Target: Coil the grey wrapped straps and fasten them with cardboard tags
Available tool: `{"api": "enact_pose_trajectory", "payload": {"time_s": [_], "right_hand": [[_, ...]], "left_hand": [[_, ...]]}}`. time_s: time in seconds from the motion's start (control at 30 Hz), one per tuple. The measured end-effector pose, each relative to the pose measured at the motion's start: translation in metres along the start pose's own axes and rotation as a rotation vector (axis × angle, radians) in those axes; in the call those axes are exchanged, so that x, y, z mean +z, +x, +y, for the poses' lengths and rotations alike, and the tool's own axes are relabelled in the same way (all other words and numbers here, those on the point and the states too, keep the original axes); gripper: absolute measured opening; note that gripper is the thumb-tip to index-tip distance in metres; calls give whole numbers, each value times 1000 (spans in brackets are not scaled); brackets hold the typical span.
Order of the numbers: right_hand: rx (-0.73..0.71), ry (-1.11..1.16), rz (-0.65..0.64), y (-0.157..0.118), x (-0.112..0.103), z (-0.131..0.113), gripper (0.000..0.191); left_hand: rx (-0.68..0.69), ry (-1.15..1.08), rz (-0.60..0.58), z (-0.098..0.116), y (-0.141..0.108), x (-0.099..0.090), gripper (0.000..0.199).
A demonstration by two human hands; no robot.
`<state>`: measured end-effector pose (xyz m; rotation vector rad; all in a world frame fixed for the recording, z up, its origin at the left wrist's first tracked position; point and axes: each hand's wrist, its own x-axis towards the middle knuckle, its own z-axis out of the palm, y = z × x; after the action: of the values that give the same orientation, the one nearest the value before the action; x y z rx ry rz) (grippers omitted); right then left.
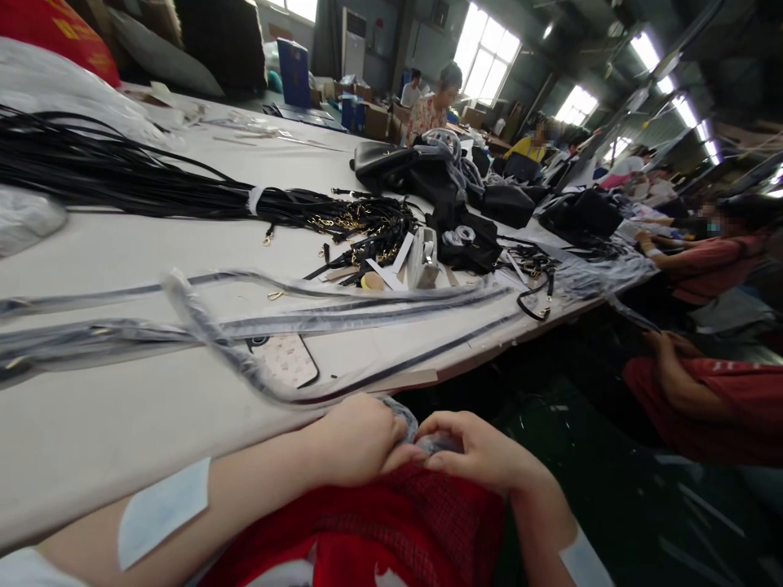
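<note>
Both my hands meet in front of my red shirt, just off the table's front edge. My left hand [360, 440] is closed around a bunched, plastic-wrapped strap [400, 414]. My right hand [477, 448] pinches the same plastic wrapping beside it, fingers curled and touching the left fingertips. Further plastic-wrapped straps [299, 322] stretch across the table [201, 416] ahead of me. One of them bends down toward the front edge. Under it lies a phone in a light patterned case [287, 360].
A bundle of thin black straps with gold clasps [355, 220] lies across the table. Behind it are black bags [391, 167] and a small light box [422, 257]. A person in red [722, 399] sits at the right; others work farther back.
</note>
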<state>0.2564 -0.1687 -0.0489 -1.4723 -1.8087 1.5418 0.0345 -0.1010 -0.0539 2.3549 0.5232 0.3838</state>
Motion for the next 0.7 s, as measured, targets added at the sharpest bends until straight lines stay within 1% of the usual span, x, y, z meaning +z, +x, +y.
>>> {"api": "enact_pose_trajectory", "payload": {"time_s": [0.03,0.1,0.2,0.27,0.33,0.37,0.43,0.47,0.57,0.63,0.7], "right_hand": [[-3,-87,-32,0,-2,0,31],[15,-181,-110,-2,-3,2,33],[40,-204,-164,-6,-3,8,23],[31,-182,-193,-8,-4,14,18],[-1,-142,-222,-8,-4,19,23],[-18,-110,-215,-8,-3,22,27],[-57,-3,-137,-6,0,26,33],[-82,73,-70,-4,3,28,35],[-158,307,174,4,15,33,44],[-185,365,314,10,25,35,49],[-178,370,392,17,37,36,47]], "left_hand": [[-6,-28,-32,0,-1,-1,44],[-29,-84,-106,-2,-4,-2,45],[-109,-208,-206,-5,-6,-4,44],[-174,-366,-289,-6,-6,-5,45],[-248,-602,-400,-7,-6,-5,50],[-286,-735,-438,-7,-6,-5,53],[-353,-990,-447,-9,-5,-1,58],[-371,-1104,-416,-10,-5,1,60],[-368,-1391,-276,-14,-2,5,59],[-358,-1536,-198,-14,1,7,57],[-356,-1649,-119,-12,5,7,53]]}}
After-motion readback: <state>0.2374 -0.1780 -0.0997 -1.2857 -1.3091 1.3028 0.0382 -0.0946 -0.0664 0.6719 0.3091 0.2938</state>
